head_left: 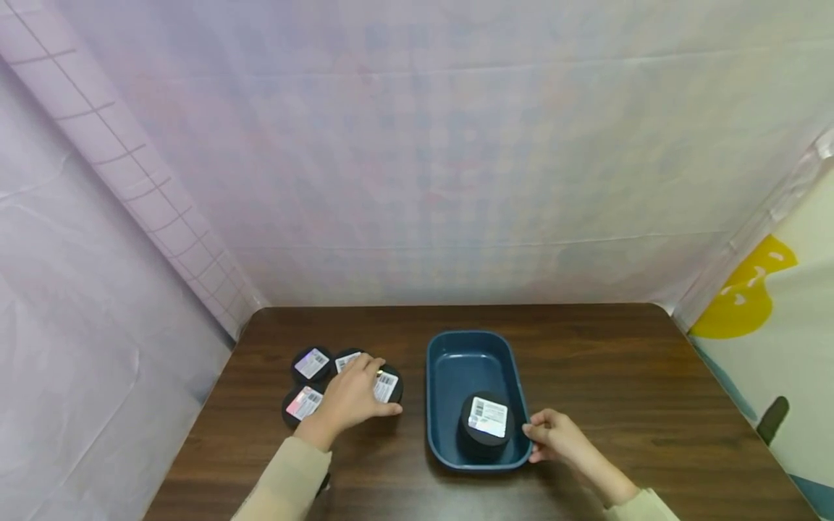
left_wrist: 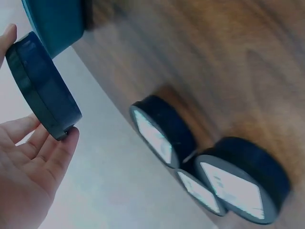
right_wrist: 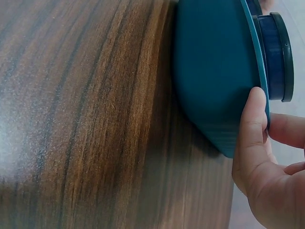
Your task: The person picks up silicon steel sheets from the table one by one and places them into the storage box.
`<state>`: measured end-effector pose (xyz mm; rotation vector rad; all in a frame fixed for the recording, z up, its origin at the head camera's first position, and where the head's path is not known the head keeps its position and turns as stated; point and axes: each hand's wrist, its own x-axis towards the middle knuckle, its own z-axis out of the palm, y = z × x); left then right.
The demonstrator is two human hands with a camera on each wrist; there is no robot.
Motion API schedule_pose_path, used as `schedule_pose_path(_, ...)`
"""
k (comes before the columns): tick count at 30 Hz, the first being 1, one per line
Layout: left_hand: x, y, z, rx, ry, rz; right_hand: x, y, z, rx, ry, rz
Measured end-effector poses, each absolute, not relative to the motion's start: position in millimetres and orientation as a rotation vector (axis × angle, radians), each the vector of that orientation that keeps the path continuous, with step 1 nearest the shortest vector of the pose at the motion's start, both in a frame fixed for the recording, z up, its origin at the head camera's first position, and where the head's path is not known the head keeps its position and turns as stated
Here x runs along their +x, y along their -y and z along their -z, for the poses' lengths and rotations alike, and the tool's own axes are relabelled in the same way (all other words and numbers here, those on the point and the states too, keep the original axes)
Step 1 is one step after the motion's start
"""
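Note:
My left hand [head_left: 352, 394] grips a round black lidded container [left_wrist: 45, 86] by its rim, thumb on one side and fingers on the other. In the left wrist view it is raised off the table; its white label shows in the head view. My right hand [head_left: 557, 438] pinches the rim of a blue rectangular tray [head_left: 449, 452] at its near right corner. Inside the tray, toward the near right, sits a black round container [head_left: 487, 420] with its label up, seemingly stacked on another. Beside my left hand stand three more labelled containers [head_left: 312, 364], one partly hidden by it.
The brown wooden table [head_left: 599, 369] has rounded far corners. Behind it hangs a pale curtain [head_left: 456, 181], with another pale sheet [head_left: 85, 362] on the left. A white cloth with a yellow print [head_left: 743, 304] is at the right.

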<state>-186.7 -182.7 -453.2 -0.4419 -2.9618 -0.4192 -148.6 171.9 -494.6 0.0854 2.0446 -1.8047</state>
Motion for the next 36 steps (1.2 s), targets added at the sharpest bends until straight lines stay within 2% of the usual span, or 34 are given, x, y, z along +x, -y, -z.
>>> schedule_pose_path(22, -220, 123, 413, -0.767, 2.973, 0.311, -148, -172, 498, 0.081, -2.070, 1.825)
schedule_pose_path(36, -233, 93, 412, -0.896, 3.014, 0.327, -147, -171, 497, 0.094, -2.058, 1.833)
